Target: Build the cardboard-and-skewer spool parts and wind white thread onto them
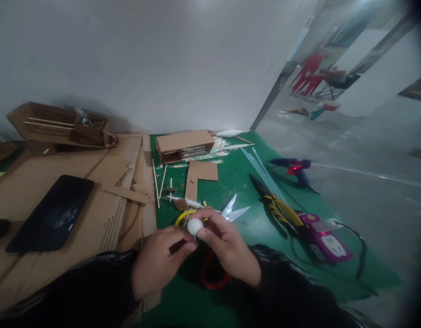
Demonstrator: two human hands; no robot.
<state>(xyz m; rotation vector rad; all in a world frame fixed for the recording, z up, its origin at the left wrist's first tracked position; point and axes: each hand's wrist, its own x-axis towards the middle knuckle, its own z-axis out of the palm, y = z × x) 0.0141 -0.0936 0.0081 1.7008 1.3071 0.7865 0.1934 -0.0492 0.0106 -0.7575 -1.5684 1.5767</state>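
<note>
A small white ball (195, 226), which looks like foam, sits between the thumb and fingers of my right hand (227, 248). My left hand (164, 255) is closed in a pinch right beside the ball. A thin pale piece shows under the ball near the left fingertips; what those fingers grip is mostly hidden. Beneath my right hand lie scissors (233, 210), blades spread, with a red handle loop partly covered. A yellow curved object (183, 217) shows just beyond my fingers, along with a small cardboard piece (181, 204).
Ahead are a cardboard box (186, 142), an L-shaped cardboard cutout (203, 172) and thin sticks (162, 182). At right lie yellow-handled pliers (276, 207), a purple device (328, 241) and a glue gun (295, 168). A black tablet (53, 214) rests on cardboard at left.
</note>
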